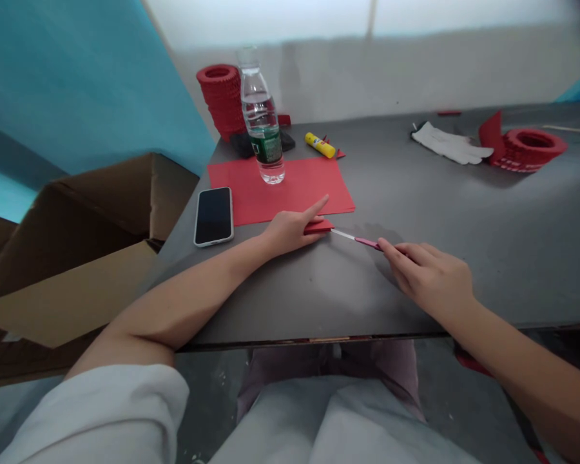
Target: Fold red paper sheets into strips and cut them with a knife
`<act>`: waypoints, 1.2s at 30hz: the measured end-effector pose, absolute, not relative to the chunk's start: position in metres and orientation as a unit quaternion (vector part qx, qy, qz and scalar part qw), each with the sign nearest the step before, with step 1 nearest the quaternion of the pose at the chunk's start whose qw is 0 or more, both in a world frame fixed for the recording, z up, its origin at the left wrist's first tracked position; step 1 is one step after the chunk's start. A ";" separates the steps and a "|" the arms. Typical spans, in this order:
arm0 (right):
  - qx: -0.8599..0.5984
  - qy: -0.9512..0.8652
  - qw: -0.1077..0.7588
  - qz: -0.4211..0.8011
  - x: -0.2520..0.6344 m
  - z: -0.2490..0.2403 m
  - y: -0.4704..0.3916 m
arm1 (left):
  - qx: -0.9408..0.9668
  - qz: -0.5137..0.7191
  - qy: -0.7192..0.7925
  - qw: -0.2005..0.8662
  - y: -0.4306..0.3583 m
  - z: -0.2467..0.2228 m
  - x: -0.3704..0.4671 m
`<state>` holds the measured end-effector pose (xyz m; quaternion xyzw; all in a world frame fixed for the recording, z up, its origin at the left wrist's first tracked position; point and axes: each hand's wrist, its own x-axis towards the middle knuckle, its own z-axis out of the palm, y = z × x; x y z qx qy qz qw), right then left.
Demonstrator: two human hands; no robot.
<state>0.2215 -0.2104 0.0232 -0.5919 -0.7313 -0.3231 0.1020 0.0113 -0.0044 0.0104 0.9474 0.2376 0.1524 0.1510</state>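
Red paper, a small folded piece (319,226), lay flat on the grey table (464,219) just below the near edge of a larger red sheet (290,187). The left hand (290,231) pressed down on it, fingers (316,207) spread, with the forefinger stretched out toward the sheet and the rest flat on the piece. From the right came a slim pink-handled knife (362,241), its pale blade tip touching the right end of the folded piece. The right hand (430,274) held the handle, its fingers closed around it like a pen. The knife's long axis ran from lower right to upper left, nearly in line with the piece's bottom edge. So the piece lay directly left of the blade tip, under the left hand, which was the nearer of the two. A phone (214,216) and a water bottle (263,122) stood well apart to the left.
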 end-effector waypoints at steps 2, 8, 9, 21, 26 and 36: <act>-0.593 -0.729 0.102 -0.325 0.221 0.022 -0.209 | 0.948 0.150 0.237 0.149 -0.005 0.011 0.011; -0.603 -0.725 0.089 -0.321 0.221 0.019 -0.209 | 0.951 0.148 0.236 0.134 -0.004 0.011 0.011; -0.602 -0.728 0.082 -0.316 0.220 0.020 -0.210 | 0.952 0.146 0.236 0.128 -0.004 0.011 0.011; -0.638 -0.742 -0.030 -0.204 0.198 0.014 -0.214 | 0.996 0.044 0.083 0.015 -0.012 0.009 -0.001; -0.628 -0.752 -0.058 -0.190 0.200 0.008 -0.211 | 0.998 0.020 0.056 0.017 -0.010 0.010 0.000; -0.622 -0.766 -0.057 -0.151 0.207 0.009 -0.204 | 0.996 0.006 0.057 0.066 -0.012 0.014 0.000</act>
